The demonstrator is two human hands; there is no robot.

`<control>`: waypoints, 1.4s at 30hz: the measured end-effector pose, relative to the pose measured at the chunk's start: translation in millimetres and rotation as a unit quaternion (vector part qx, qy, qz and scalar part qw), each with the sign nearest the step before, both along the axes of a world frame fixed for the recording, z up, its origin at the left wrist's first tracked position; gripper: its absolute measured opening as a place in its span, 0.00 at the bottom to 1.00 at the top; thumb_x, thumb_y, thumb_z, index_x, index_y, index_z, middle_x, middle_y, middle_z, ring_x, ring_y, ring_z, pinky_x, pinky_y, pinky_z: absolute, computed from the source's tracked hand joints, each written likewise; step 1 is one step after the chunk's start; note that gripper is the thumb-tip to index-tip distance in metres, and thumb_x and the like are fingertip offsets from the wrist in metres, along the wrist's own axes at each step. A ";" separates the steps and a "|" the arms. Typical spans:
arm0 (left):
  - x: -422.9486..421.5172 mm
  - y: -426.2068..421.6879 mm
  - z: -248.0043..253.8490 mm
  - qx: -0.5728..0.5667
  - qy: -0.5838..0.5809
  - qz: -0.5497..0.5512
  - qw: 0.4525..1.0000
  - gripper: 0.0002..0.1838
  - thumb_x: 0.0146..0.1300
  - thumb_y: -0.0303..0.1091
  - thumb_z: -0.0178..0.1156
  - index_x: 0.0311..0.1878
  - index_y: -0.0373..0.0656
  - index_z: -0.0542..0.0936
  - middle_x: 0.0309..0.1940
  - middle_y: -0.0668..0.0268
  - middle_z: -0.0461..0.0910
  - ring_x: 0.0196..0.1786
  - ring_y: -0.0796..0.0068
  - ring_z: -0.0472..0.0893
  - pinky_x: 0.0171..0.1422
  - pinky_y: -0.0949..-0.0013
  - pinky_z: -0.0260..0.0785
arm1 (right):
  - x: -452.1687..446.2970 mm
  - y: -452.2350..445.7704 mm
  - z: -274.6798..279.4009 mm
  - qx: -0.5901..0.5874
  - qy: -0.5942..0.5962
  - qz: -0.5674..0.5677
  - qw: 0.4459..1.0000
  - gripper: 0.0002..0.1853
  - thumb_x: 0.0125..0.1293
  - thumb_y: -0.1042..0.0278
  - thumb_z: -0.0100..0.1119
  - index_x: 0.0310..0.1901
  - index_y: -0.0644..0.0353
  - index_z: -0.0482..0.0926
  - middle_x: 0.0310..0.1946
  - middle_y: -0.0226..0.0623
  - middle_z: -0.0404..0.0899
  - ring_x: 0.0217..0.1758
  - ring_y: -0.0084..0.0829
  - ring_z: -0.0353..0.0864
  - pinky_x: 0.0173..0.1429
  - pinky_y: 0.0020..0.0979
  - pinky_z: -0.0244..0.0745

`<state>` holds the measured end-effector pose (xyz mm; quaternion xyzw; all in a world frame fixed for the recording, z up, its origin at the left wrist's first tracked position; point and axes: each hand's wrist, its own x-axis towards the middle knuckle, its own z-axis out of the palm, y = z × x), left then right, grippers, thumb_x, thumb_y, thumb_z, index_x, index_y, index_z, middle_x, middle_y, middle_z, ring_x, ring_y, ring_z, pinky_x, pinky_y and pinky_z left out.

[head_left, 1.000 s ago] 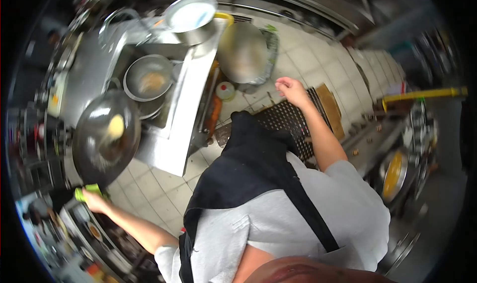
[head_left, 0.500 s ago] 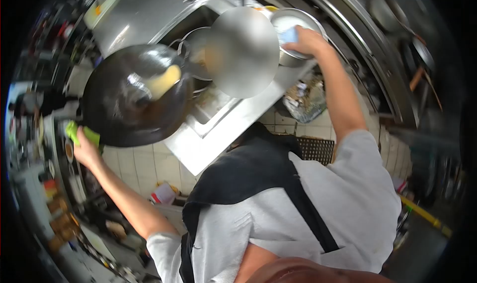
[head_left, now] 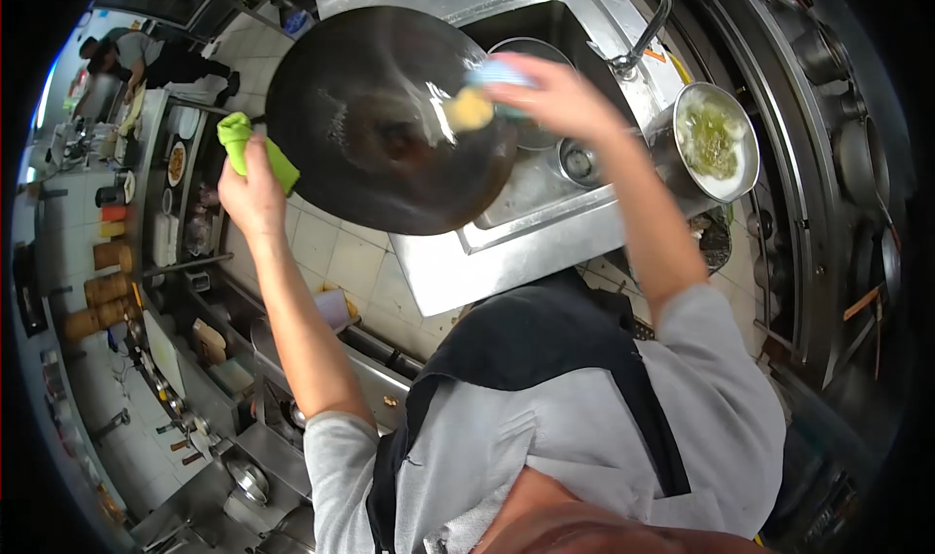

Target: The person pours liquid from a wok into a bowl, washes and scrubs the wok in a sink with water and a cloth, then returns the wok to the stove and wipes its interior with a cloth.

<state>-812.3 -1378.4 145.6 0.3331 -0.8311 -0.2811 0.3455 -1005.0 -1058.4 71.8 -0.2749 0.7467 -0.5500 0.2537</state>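
A large dark wok (head_left: 390,116) is tilted over the near side of the sink, its wet inside facing up. My left hand (head_left: 253,189) is closed round a bright green cloth (head_left: 239,145) at the wok's left edge. My right hand (head_left: 560,96), blurred by motion, holds a light blue cloth or sponge (head_left: 499,75) over the wok's right side. Just beside the blue thing is a yellowish blurred piece (head_left: 469,110); whether it lies in the wok or is held cannot be made out.
A pot of foamy greenish liquid (head_left: 716,145) stands right of the steel sink (head_left: 506,262). The curved faucet (head_left: 667,9) is behind. A smaller metal bowl (head_left: 581,163) sits in the sink. Another person (head_left: 141,57) bends over a counter at the far left.
My right hand has gone from the pot at the right to the wok, carrying the blue thing. The wok and my left hand have shifted up and right in view as the camera turned.
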 end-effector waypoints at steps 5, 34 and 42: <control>-9.2 40.5 -8.6 -0.022 -0.034 -0.011 0.999 0.22 0.67 0.48 0.59 0.41 0.34 0.83 0.27 0.62 0.82 0.30 0.73 0.80 0.40 0.65 0.73 | 56.9 -207.7 -54.0 -0.199 -0.037 -0.079 0.976 0.42 0.65 0.50 0.62 0.71 0.72 0.61 0.67 0.61 0.68 0.71 0.49 0.70 0.73 0.39 0.65; 20.6 44.5 -7.7 0.069 -0.023 -0.105 0.992 0.14 0.66 0.42 0.63 0.38 0.38 0.81 0.26 0.65 0.81 0.29 0.75 0.79 0.36 0.65 0.73 | 62.1 -200.2 -87.5 -0.224 0.319 -0.053 0.919 0.20 0.57 0.68 0.64 0.53 0.60 0.83 0.54 0.49 0.81 0.57 0.49 0.79 0.62 0.43 0.74; 2.9 55.0 -1.0 0.006 -0.059 -0.104 0.993 0.15 0.62 0.42 0.61 0.37 0.38 0.80 0.26 0.57 0.80 0.30 0.67 0.81 0.38 0.63 0.73 | 19.0 -217.7 -110.1 -0.022 0.203 -0.127 0.971 0.18 0.59 0.69 0.67 0.51 0.64 0.82 0.49 0.49 0.80 0.52 0.48 0.80 0.59 0.41 0.75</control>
